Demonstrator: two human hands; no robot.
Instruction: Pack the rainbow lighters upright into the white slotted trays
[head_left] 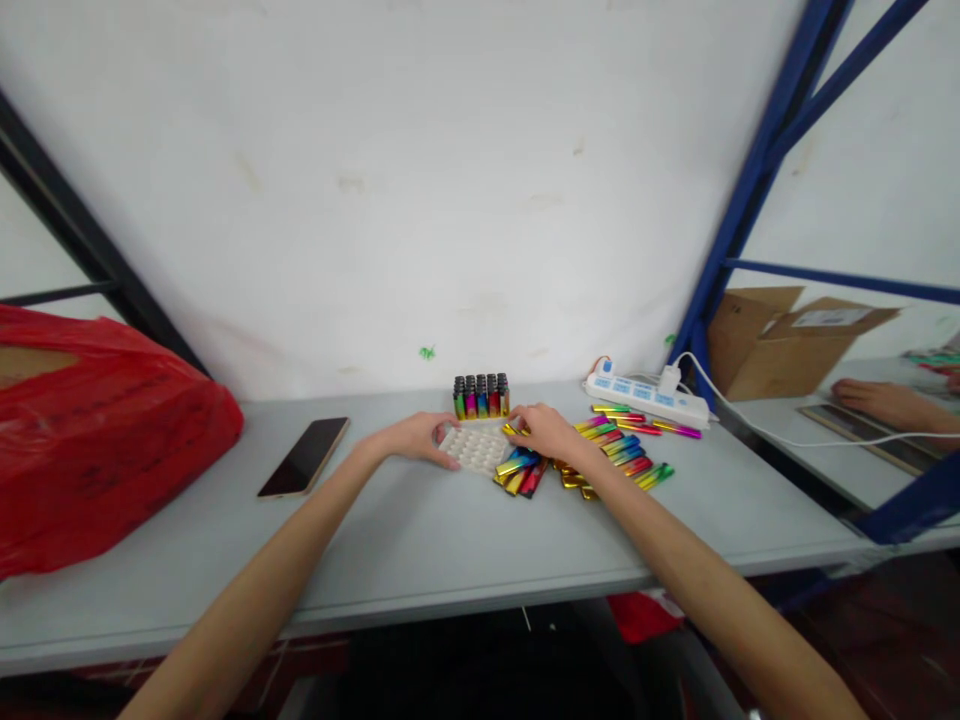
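Centrally, tray: a white plastic tray [475, 446] with rows of round sockets lies flat on the grey table [420, 530], near the far wall, between the two hands.
Filled rows: at the tray's far edge, a block of upright lighters [481, 396] with dark caps and coloured bodies stands in its sockets.
Left hand: the left hand [411, 437] rests on the tray's left edge, fingers curled lightly against the rim, steadying it.
Right hand: the right hand [546, 432] sits at the tray's right edge, fingers bent narrow over a yellow lighter [512, 430]; it seems to pinch it, though the grip is too small to make out for certain.
Loose pile: a heap of loose lighters [611, 450], metallic in gold, green, pink and blue, lies flat on the table, spreading from the tray's near right corner outward to the right, under and beyond the right wrist.
Power strip: a white power strip [646, 397] with a plug and white cable lies behind the pile, by the blue rack post [739, 215].
Phone: a dark phone [304, 457] lies face up, left of the left hand, well apart from it.
Red bag: a red plastic bag [97, 430] over a box fills the table's left end.
Neighbour: on the next table to the right, another person's hand [885, 403] rests by an open cardboard box [780, 340].
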